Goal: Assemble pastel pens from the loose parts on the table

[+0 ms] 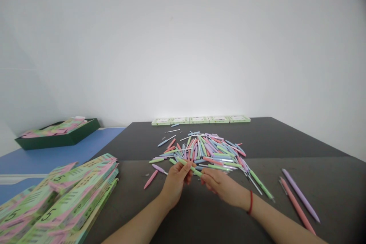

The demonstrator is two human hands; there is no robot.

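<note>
A light green pen [196, 171] is held between my two hands over the dark table, slanting down to the right. My left hand [177, 178] pinches its upper left part with thumb and fingers. Closed round its lower right end is my right hand [216, 183], with a red cord on the wrist. Just beyond the hands lies a loose pile of pen parts [210, 148] in pink, green, blue and purple, with thin refills among them. A pink pen barrel [150, 179] and a purple piece [158, 168] lie left of my left hand.
Stacked printed packs [65, 198] cover the near left. A dark green tray [57, 139] with similar packs sits on a blue surface [105, 137]. Several flat boxes [199, 120] line the table's back edge. Purple [301, 194] and pink [297, 206] pens lie at right.
</note>
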